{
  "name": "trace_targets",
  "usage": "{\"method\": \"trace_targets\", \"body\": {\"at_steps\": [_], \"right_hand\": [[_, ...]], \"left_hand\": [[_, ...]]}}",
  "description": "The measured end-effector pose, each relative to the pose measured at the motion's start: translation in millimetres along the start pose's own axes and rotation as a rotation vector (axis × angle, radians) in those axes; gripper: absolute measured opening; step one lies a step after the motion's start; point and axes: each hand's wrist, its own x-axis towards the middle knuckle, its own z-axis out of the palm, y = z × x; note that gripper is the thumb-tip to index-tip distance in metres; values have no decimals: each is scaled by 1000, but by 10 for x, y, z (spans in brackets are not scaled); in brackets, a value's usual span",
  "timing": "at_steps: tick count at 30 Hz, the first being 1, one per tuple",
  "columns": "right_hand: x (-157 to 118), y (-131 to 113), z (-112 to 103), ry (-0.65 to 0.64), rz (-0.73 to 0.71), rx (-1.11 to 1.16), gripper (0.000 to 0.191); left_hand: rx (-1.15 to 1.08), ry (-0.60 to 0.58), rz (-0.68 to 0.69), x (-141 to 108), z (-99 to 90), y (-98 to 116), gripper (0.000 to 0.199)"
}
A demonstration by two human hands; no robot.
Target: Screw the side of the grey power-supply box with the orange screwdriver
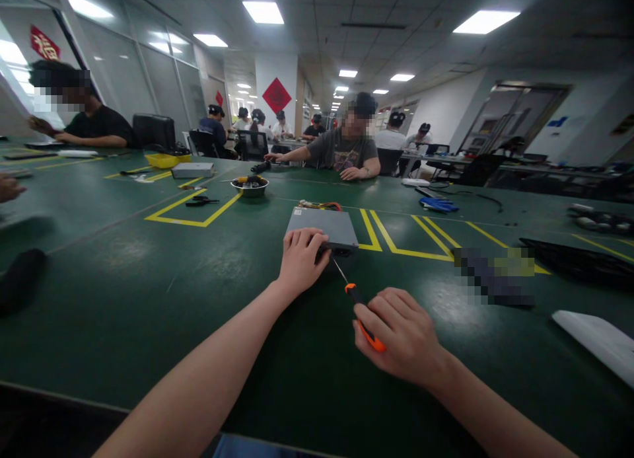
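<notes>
A grey metal computer power supply (331, 224) lies flat on the green table, its bundle of coloured wires at the far side. Over its near left corner my left hand (303, 258) is closed, fingers on the top and thumb by the front face. My right hand (399, 332) grips a screwdriver (352, 290) with an orange and black handle. The thin shaft points up and left toward the front face of the power supply. Whether the tip touches it I cannot tell.
Yellow tape (205, 224) marks the green table (198, 326). Farther back stand a metal bowl (250, 190) with tools, a grey box (192, 170) and a yellow tray (167, 160). Blue gloves (438, 205) lie at the right. A person (347, 147) sits opposite.
</notes>
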Motion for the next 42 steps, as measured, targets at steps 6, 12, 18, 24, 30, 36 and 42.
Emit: {"method": "trace_targets", "body": {"at_steps": [6,12,18,24,30,36,42], "right_hand": [[-16,8,59,-42,23,0,12],[-47,22,93,-77,48,-31,15],[-31,11,79,-79,13,-45,17],[11,-33,65,-124,14,-28,17],[22,-68,128,-59,66,-29,34],[13,-90,116,-42,4,-52,15],[66,-118,98,-39,8,-44,25]], "left_hand": [[-9,1,-3,3,-16,12,20],[-13,3,-1,6,-21,15,20],[-7,7,-9,7,-4,13,21],[-4,6,-5,4,-12,15,20],[-3,5,-7,4,-12,15,21],[-12,11,-20,-2,-1,16,19],[-20,10,-9,-1,-16,23,19]]}}
